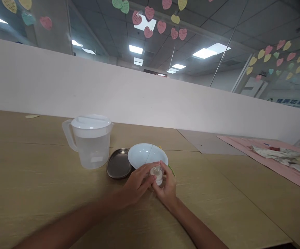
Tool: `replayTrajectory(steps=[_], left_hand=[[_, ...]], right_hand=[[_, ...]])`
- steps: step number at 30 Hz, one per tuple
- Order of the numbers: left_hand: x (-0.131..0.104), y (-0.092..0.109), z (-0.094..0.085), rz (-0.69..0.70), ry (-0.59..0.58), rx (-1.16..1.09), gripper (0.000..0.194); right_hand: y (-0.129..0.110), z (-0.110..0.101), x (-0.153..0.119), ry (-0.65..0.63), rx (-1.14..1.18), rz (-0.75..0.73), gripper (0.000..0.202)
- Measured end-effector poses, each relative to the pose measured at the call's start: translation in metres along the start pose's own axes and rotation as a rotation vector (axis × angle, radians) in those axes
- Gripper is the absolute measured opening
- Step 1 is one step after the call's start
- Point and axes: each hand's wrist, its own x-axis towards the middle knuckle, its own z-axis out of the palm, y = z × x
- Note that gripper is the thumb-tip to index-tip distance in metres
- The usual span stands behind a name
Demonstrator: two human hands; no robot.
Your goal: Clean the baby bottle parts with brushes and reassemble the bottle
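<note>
Both hands meet around a small clear and white container [157, 174] in front of a pale blue bowl [142, 152]. My left hand [137, 183] has its fingers on the container's left side and top edge. From the right, my right hand [168, 186] wraps its fingers and thumb round the same container. A dark metal tray [118, 164] lies just left of the bowl. Something green shows partly behind my right hand, at the bowl's right edge.
A lidded translucent pitcher [94, 145] stands left of the tray. A pink cloth [233, 143] with crumpled pale fabric [282, 157] lies at the right. A white partition [139, 100] runs along the table's back edge.
</note>
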Motion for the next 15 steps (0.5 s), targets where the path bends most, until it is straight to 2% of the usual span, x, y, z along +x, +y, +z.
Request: replayTrajectory(steps=[10,15], left_hand=[[-0.005,-0.009,0.01,0.04,0.052,0.027,0.04],[-0.017,-0.021,0.02,0.05,0.096,0.073,0.044]], right_hand=[[0.006,0.004,-0.005,0.005,0.057,0.022,0.051],[0.009,0.002,-0.005,-0.025,0.066,0.008,0.049]])
